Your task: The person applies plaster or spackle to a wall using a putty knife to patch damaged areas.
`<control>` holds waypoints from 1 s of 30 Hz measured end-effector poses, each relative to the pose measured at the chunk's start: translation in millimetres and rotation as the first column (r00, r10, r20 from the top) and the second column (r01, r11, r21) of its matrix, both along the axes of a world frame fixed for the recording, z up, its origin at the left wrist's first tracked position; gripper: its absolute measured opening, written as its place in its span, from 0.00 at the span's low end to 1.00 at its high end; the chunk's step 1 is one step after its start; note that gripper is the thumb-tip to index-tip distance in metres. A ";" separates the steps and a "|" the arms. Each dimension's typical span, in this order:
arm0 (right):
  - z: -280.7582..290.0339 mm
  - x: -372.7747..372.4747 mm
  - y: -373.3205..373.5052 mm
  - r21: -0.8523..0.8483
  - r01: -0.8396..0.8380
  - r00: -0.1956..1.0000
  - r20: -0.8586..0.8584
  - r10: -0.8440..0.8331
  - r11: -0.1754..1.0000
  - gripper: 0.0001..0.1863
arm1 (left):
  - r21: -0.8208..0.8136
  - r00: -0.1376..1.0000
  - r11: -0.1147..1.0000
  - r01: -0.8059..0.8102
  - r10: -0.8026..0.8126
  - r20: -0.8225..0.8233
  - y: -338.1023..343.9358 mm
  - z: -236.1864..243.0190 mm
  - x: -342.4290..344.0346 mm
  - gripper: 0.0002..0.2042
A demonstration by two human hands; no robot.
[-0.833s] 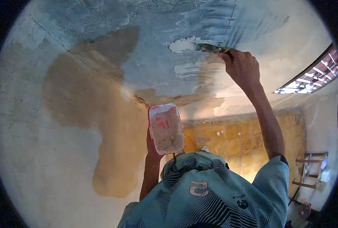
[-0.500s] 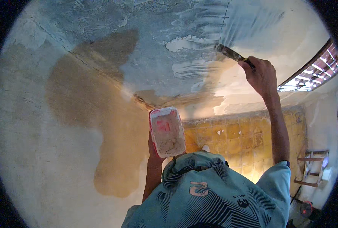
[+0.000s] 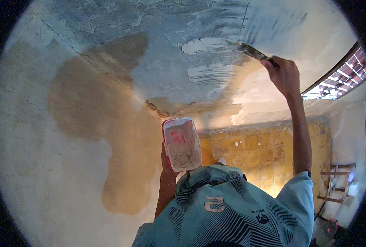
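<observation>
Clenched right hand angles the trowel flat against the ceiling plaster; left hand cups the tub near for reloading

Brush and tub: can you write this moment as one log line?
right hand: grip on brush, bristles on ceiling | left hand: holds white tub

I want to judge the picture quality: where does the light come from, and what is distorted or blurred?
Head view: daylight enters through the window at right; fisheye bends the wall edges near the black rim; the brush in the right hand looks slightly soft; the tub is sharp.
</observation>
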State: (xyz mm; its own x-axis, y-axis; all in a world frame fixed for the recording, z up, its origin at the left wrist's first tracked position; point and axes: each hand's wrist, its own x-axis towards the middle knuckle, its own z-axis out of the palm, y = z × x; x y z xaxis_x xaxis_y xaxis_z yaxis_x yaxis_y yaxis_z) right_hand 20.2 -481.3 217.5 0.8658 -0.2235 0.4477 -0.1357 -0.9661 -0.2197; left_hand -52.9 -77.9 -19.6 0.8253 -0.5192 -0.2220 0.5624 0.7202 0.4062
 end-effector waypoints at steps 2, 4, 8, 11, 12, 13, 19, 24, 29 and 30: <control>2.0 -8.2 -2.7 -0.031 -0.046 0.999 0.014 0.047 0.998 0.22 | -0.022 0.999 0.999 -0.042 0.042 -0.033 -6.0 19.6 -1.3 0.45; 10.6 -0.3 18.4 -0.021 -0.120 0.993 0.001 0.120 0.993 0.22 | -0.059 1.000 0.998 -0.011 0.011 -0.008 -7.8 26.0 0.4 0.44; 11.2 32.8 60.1 -0.016 -0.269 0.956 0.114 0.269 0.963 0.20 | -0.193 0.992 0.976 0.098 -0.080 0.098 -17.6 43.3 6.8 0.38; -5.9 38.1 46.3 0.004 -0.186 0.975 0.123 0.184 0.983 0.20 | -0.216 0.996 0.973 0.082 -0.074 0.046 -15.7 45.1 1.4 0.36; -12.6 35.5 32.5 0.026 -0.111 0.986 0.130 0.106 0.994 0.20 | -0.217 0.996 0.973 0.082 -0.075 0.043 -15.6 50.0 1.0 0.36; -12.8 24.8 27.4 0.051 -0.093 0.987 0.140 0.085 0.994 0.21 | -0.041 0.999 0.999 0.019 -0.021 -0.034 -15.3 56.1 1.8 0.40; -15.2 -17.6 45.3 0.052 -0.071 0.995 0.071 0.067 0.996 0.23 | -0.088 0.998 0.996 0.003 -0.009 -0.063 0.8 23.6 1.8 0.40; -15.3 6.1 54.0 0.181 -0.100 0.995 0.036 0.095 0.978 0.23 | -0.233 0.990 0.963 0.133 -0.119 0.072 -12.3 30.6 11.4 0.36; -32.4 -26.6 60.1 0.346 -0.011 1.000 -0.001 0.013 0.938 0.21 | -0.386 0.990 0.921 -0.052 -0.004 -0.144 -13.9 40.5 23.7 0.32; -40.1 -40.7 64.9 0.343 -0.013 1.000 -0.018 0.020 0.939 0.21 | -0.388 0.987 0.919 -0.065 0.003 -0.160 -20.8 44.9 26.8 0.32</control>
